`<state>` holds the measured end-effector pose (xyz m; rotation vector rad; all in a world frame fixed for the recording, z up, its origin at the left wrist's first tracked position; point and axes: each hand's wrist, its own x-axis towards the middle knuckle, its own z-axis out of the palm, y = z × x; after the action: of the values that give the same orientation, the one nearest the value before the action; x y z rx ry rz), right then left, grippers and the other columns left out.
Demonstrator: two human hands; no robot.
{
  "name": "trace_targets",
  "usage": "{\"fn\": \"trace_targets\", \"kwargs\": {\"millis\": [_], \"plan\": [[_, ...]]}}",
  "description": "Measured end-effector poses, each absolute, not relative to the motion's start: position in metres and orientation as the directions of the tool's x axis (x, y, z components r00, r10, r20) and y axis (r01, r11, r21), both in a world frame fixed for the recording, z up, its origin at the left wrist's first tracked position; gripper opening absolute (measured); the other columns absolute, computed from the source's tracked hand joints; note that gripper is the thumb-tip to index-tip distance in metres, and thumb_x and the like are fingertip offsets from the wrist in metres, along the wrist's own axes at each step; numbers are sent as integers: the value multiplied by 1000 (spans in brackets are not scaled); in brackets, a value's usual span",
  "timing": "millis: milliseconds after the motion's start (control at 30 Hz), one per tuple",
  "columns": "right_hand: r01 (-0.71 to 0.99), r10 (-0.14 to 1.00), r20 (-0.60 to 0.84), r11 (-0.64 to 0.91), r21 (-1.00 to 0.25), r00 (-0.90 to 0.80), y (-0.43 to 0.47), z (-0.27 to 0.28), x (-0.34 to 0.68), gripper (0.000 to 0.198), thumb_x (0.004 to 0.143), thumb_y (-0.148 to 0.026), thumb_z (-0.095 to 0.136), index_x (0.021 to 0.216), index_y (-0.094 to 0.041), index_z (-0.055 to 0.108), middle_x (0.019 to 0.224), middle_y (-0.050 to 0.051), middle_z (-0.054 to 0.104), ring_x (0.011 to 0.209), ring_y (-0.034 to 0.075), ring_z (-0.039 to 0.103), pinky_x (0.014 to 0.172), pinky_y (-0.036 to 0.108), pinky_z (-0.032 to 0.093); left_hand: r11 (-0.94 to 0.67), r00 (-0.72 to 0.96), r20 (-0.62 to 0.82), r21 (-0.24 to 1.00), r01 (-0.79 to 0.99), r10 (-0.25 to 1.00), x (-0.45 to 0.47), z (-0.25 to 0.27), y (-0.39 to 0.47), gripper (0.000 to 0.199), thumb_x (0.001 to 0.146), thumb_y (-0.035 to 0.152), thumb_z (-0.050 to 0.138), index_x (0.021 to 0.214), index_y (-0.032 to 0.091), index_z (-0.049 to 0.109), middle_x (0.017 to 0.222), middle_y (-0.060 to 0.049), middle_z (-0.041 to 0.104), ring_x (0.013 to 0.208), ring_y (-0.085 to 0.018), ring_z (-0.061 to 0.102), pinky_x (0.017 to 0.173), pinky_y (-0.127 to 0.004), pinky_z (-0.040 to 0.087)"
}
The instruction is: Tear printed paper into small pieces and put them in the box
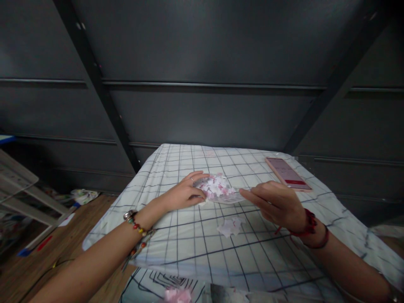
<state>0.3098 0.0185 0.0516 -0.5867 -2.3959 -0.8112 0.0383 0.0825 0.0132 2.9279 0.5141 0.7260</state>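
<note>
L hand (180, 196) grips one end of clear bag (229, 198) w/ white & pink bits (215, 185); R hand (279, 205) pinches other end. Phone (288, 172) nr R hand.

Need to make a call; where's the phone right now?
In the head view, the phone lies screen up on the checked cloth, near its far right edge, just beyond the right hand.

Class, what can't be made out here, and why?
All in the head view:
Phone: screen text, too small and blurred.
Left hand: palm, hidden by its back.
Right hand: whether it grips the clear plastic, too blurred.
Pink item: cut off by bottom edge.
</note>
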Motion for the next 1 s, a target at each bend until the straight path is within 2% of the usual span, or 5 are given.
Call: {"fn": "trace_targets", "kwargs": {"millis": [333,567,733,1000], "plan": [[512,237,566,763,394,-789,15,54,311,29,85,-6,29,103,-16,49,65,0,56,55,12,43,52,28,30,-947,823,468,163,277,322,39,13,82,8,81,19,60,86,20,66,132,-7,38,126,-27,27,104,-46,23],[501,221,549,750,433,-806,11,62,314,26,84,-5,30,101,-14,49,58,-1,51,52,12,38,50,28,28,-948,830,458,164,273,318,39,15,80,9,81,19,59,86,19,67,135,-7,37,126,-26,27,104,-46,22],[500,224,554,758,419,-802,12,62,316,26,85,-6,31,102,-14,48,59,-1,50,52,12,38,50,28,28,-953,848,439,187,237,297,42,18,78,16,80,19,60,95,21,66,138,-6,34,127,-26,26,105,-46,21],[507,231,577,775,378,-784,10,65,321,28,82,-4,33,103,-15,48,57,-2,48,50,11,37,48,28,28,-960,860,434,195,201,268,45,19,78,12,82,21,58,87,20,68,138,-6,34,128,-25,27,105,-44,21]]}}
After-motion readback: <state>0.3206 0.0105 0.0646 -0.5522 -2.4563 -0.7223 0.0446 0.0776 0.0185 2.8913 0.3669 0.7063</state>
